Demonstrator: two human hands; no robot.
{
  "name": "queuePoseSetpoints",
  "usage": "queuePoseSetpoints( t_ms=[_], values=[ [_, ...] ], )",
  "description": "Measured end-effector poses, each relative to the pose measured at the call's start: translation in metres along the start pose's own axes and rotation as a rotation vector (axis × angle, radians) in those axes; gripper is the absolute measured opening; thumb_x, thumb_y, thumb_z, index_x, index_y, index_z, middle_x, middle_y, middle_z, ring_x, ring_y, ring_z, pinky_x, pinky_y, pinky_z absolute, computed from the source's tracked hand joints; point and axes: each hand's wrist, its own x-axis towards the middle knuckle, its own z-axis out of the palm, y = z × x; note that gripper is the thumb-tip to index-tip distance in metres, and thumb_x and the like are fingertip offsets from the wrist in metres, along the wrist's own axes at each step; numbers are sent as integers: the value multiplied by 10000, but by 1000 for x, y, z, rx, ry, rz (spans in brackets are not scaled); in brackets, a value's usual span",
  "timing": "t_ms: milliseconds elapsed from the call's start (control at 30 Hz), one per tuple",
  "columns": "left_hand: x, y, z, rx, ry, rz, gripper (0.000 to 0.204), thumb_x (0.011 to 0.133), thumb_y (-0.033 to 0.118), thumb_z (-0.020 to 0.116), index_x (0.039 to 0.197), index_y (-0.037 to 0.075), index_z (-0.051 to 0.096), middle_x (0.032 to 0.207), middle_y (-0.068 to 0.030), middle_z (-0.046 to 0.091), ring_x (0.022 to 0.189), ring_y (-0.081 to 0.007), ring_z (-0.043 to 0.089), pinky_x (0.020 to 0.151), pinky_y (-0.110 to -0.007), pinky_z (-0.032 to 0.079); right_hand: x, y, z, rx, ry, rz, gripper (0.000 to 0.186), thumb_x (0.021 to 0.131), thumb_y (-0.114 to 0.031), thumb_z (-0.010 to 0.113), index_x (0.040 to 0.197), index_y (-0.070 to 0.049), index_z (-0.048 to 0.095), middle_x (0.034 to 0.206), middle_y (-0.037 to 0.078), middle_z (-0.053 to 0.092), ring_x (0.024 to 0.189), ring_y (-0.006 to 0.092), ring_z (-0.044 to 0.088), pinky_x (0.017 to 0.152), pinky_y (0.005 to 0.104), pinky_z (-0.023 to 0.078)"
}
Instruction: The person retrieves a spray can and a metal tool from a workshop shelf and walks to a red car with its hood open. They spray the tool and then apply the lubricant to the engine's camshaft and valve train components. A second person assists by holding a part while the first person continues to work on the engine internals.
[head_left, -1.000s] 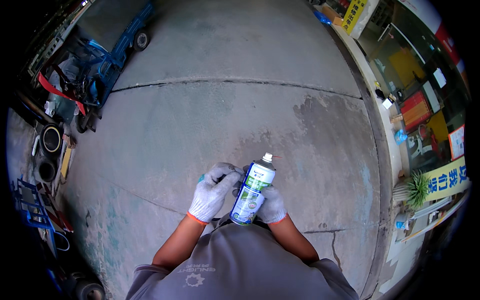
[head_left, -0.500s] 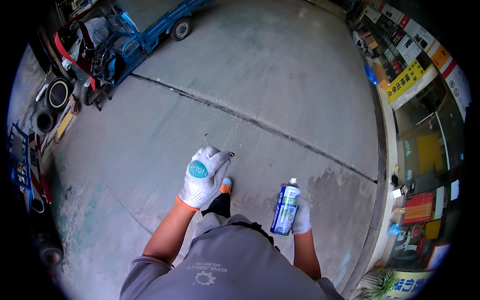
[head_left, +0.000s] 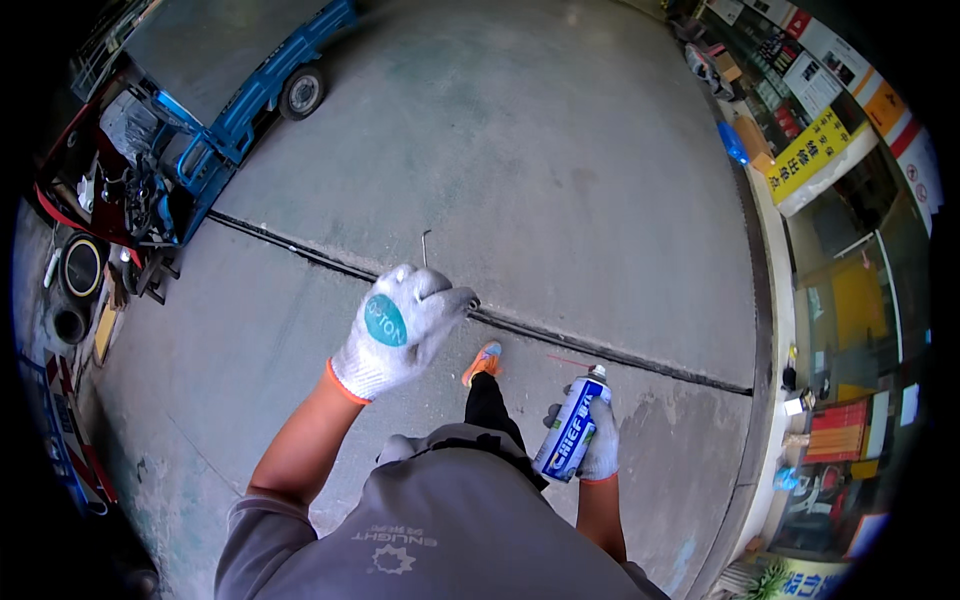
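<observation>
While the left hand (head_left: 392, 325) clamps its fingers on a thin hooked metal rod (head_left: 425, 251) mid-frame, there's the right hand (head_left: 602, 445), fingers wrapped round a blue-and-white spray can (head_left: 569, 430), right of lower centre!

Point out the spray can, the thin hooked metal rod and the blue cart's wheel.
Spray can (head_left: 567, 432): head view, on the middle of its blue body.
Thin hooked metal rod (head_left: 425, 251): head view, on the shaft below the bent tip.
Blue cart's wheel (head_left: 301, 94): head view, on the hub.
</observation>
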Motion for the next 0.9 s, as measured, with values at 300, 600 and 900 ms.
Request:
queuePoseSetpoints(
  t_ms=[300, 600, 900],
  values=[
    [141, -127, 32, 90, 6, -87, 207, 868, 95, 739, 1075, 87, 734, 902, -85, 638, 824, -285, 631, 731, -422, 478, 191, -134, 132, -291, -161, -288, 871, 912, -201, 609, 1667, -160, 175, 1361, 210, 593, 926, 302, 733, 792, 434, 642],
    [290, -257, 91, 215, -15, -77, 223, 840, 79, 746, 1062, 100, 739, 902, -73, 653, 808, -275, 634, 735, -416, 500, 346, -236, 202, -757, -596, -607, 844, 861, -307, 762, 1521, 18, 348, 1454, 273, 487, 1249, 367, 614, 1112, 479, 443],
    [441, -374, 139, 219, -34, 7, 238, 838, 81, 753, 1076, 87, 751, 908, -88, 664, 816, -289, 641, 707, -423, 502, 482, -284, 270, -556, -589, -456, 798, 860, -179, 759, 1540, 3, 383, 1474, 228, 497, 1302, 336, 573, 1119, 432, 439]
  ],
)
